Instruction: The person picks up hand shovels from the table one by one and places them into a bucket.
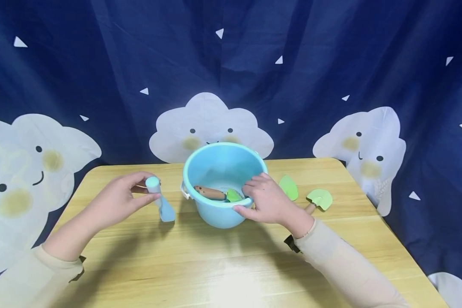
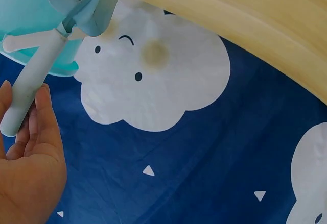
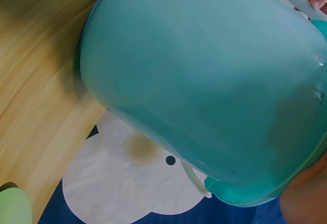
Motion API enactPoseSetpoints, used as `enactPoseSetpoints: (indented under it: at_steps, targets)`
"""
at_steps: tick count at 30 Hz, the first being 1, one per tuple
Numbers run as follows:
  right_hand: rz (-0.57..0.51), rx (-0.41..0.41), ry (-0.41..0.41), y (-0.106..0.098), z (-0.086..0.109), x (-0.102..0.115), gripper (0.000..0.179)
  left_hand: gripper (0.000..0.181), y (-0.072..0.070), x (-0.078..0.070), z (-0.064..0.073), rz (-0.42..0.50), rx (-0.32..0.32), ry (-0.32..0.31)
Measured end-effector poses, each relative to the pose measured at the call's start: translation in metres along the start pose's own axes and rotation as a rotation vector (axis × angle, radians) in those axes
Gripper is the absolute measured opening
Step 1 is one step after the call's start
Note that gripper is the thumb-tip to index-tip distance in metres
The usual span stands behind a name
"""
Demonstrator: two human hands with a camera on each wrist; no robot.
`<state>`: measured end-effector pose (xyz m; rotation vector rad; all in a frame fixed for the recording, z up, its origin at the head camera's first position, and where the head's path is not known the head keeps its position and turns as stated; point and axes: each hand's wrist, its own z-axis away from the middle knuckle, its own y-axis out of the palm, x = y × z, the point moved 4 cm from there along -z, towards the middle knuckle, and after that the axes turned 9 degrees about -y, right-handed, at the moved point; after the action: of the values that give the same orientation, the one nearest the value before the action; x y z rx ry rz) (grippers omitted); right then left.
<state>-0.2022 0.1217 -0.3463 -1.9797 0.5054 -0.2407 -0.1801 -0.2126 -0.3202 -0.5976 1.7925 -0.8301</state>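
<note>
My left hand (image 1: 119, 199) pinches a light blue toy shovel (image 1: 165, 209) by the end of its handle, left of the bucket, with the blade pointing down. In the left wrist view the shovel's handle (image 2: 38, 78) lies between thumb and fingers. My right hand (image 1: 267, 199) grips the near right rim of a light blue bucket (image 1: 219, 216), thumb outside and fingers over the edge. Inside the bucket lies a hand tool with a brown handle (image 1: 209, 193) and a green head (image 1: 233, 196). The bucket's wall (image 3: 194, 76) fills most of the right wrist view.
Right of the bucket, a green leaf-shaped blade (image 1: 288, 187) and a green toy shovel (image 1: 319, 199) with a brown handle lie on the wooden table (image 1: 200, 265), partly behind my right hand and arm. A white bucket handle (image 1: 185, 191) hangs at the left. A dark blue curtain (image 1: 246, 77) stands behind.
</note>
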Motion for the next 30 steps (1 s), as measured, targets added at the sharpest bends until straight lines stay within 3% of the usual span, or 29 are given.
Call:
enactPoseSetpoints:
  at_steps: [16, 25, 30]
  targets:
    - [-0.006, 0.004, 0.005, 0.000, 0.000, -0.001, 0.054, 0.026, -0.022, -0.020, 0.000, -0.003, -0.075, 0.006]
    - [-0.011, 0.009, 0.004, 0.000, 0.000, -0.001, 0.057, 0.028, -0.042, -0.031, -0.003, -0.029, -0.167, 0.040]
    - [-0.010, 0.008, 0.004, 0.000, 0.000, -0.001, 0.057, 0.030, -0.049, -0.037, -0.005, 0.016, -0.206, 0.035]
